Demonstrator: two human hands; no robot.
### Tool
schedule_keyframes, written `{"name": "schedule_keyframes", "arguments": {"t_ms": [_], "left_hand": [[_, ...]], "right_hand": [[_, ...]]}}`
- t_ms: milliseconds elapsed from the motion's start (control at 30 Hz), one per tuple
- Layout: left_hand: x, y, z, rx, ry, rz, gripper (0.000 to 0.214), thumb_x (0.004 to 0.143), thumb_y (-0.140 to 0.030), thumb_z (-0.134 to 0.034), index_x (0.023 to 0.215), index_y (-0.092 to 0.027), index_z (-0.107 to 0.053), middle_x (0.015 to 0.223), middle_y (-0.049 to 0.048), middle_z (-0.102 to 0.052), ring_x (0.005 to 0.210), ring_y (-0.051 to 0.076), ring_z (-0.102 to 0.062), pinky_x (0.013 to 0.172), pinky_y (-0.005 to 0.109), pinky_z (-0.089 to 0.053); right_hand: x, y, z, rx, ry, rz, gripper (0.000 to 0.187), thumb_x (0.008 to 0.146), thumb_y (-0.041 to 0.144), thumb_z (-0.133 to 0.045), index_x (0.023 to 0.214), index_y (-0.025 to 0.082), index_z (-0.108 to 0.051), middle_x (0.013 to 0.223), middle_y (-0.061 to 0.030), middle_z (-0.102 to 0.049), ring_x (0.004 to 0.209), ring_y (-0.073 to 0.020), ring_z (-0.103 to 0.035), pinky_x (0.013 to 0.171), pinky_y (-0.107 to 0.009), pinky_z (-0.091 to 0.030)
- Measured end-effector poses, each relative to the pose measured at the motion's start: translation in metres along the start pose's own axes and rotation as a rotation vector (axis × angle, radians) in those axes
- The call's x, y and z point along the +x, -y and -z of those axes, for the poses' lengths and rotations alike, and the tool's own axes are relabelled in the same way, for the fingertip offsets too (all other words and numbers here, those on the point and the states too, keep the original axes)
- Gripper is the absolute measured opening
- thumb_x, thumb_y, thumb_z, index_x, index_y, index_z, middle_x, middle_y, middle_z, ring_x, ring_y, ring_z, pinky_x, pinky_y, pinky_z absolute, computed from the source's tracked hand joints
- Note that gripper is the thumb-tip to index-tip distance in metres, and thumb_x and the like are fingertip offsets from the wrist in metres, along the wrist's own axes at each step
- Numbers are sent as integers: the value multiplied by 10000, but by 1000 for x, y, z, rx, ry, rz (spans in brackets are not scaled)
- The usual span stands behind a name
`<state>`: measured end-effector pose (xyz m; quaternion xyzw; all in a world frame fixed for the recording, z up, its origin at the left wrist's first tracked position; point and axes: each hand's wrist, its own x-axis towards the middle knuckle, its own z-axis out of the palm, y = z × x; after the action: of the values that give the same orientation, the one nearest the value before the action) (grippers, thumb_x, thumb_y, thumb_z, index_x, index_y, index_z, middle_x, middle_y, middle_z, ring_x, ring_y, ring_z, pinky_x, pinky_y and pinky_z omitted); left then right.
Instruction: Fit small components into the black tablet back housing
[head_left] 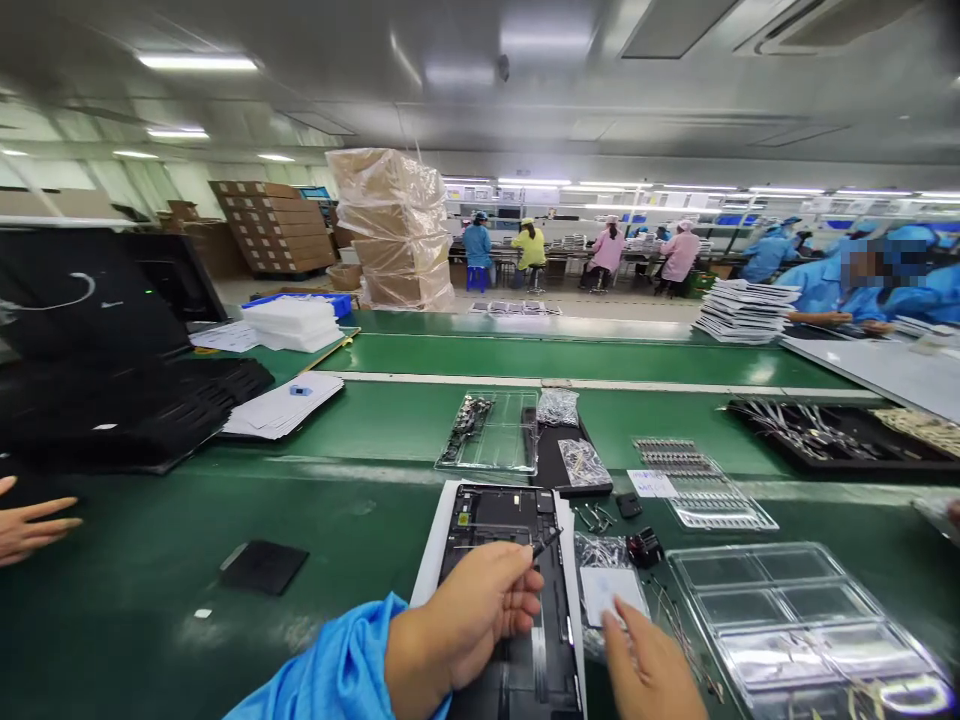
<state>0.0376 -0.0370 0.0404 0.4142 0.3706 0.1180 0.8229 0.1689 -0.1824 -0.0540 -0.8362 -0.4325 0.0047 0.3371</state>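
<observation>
I see the opened tablet lying on a white sheet at the near edge of the green belt, at 6 o'clock in my view. My left hand is curled over it, fingers pinched shut on a thin black tool whose tip points toward 1 o'clock. My right hand, at 5 o'clock, is spread flat and holds nothing; its fingertips touch a white card just beside the tablet's right edge. At 4 o'clock lies a clear compartment tray. At 12 o'clock, beyond the tablet, is another clear tray with dark parts in its left side. At 9 o'clock another person's hand rests on the belt, beside stacked black sheets.
</observation>
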Motion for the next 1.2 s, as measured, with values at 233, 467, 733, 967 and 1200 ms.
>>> {"name": "schedule_keyframes", "arguments": {"t_ms": [233, 467, 733, 967, 1200], "left_hand": [[-2, 22, -8, -246, 64, 27, 169, 806, -288, -521, 781, -121, -540, 649, 32, -573, 558, 108, -555, 526, 208, -428], [-2, 27, 8, -224, 138, -9, 237, 752, -361, -558, 833, -138, -546, 709, 41, -592, 607, 120, -570, 578, 230, -444], [5, -13, 67, 935, -129, -497, 376, 846, -382, -384, 1130, -185, -532, 1177, 84, -563, 1098, 205, -488, 970, 366, -346], [37, -19, 82, 1247, -10, -614, 288, 866, -283, -380, 1042, -197, -591, 1018, 50, -643, 941, 188, -577, 842, 296, -432], [63, -26, 88, 1358, -17, -674, 261, 867, -202, -347, 899, -200, -605, 881, 31, -644, 824, 167, -585, 759, 264, -439]], "right_hand": [[33, 92, 12, 175, 286, 121, 394, 846, 347, -380, 1126, 173, -594, 1127, -77, -606, 1029, -204, -565, 889, -303, -455], [35, 84, 11, 253, 285, 114, 348, 826, 389, -412, 1023, 230, -651, 1043, -50, -650, 975, -200, -587, 878, -299, -459], [61, 75, -13, 390, 390, -75, 403, 791, 475, -434, 1024, 230, -654, 1083, -49, -632, 1026, -214, -567, 921, -361, -431], [90, 71, -35, 266, 415, 38, 385, 809, 464, -415, 1006, 238, -657, 1057, -40, -645, 991, -204, -586, 895, -340, -453], [116, 73, -51, -128, 355, 246, 336, 854, 279, -383, 1082, 196, -615, 1080, -50, -633, 1018, -202, -568, 899, -334, -439]]}}
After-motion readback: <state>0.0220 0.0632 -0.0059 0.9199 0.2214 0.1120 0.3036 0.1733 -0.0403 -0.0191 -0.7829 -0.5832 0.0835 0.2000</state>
